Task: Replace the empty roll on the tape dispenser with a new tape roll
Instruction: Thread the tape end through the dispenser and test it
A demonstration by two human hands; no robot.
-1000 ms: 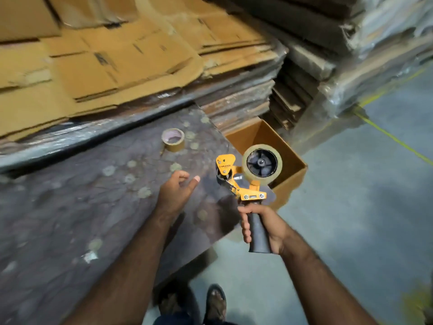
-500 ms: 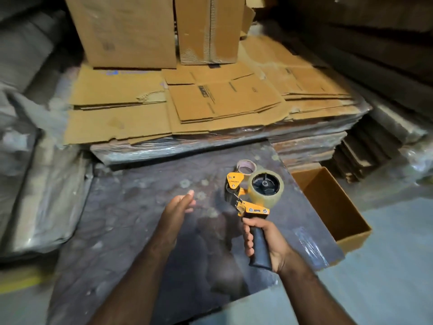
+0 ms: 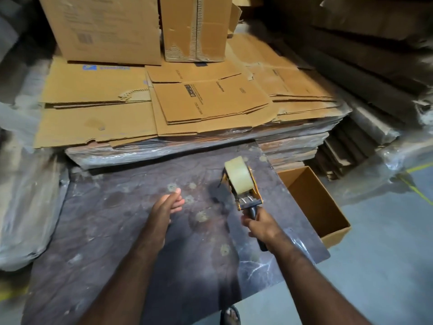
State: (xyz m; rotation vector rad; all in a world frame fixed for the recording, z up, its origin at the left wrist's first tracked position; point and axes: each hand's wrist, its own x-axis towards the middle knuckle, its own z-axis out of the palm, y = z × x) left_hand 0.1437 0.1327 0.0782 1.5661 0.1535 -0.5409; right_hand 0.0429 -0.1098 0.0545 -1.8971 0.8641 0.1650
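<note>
right hand (image 3: 262,227) wraps dispenser (image 3: 248,200) handle, to steady it | new tape roll (image 3: 238,175) sits just past those fingers | left hand (image 3: 165,207) loose, holds nothing

A dark, stained board (image 3: 112,231) covered with clear film serves as the work surface. Just beside its right edge an open cardboard box (image 3: 314,202) stands on the grey floor (image 3: 386,266), which has a yellow line near the right side. Behind the far edge of the board lies a wrapped stack of flattened cartons (image 3: 164,109) (one sheet carries small printed text, too small to read). On the far part of this stack two upright cartons (image 3: 105,29) stand side by side. At the left are bundles in cloudy plastic wrap (image 3: 25,195). More flat cardboard stacks (image 3: 351,146) lie at the right.
</note>
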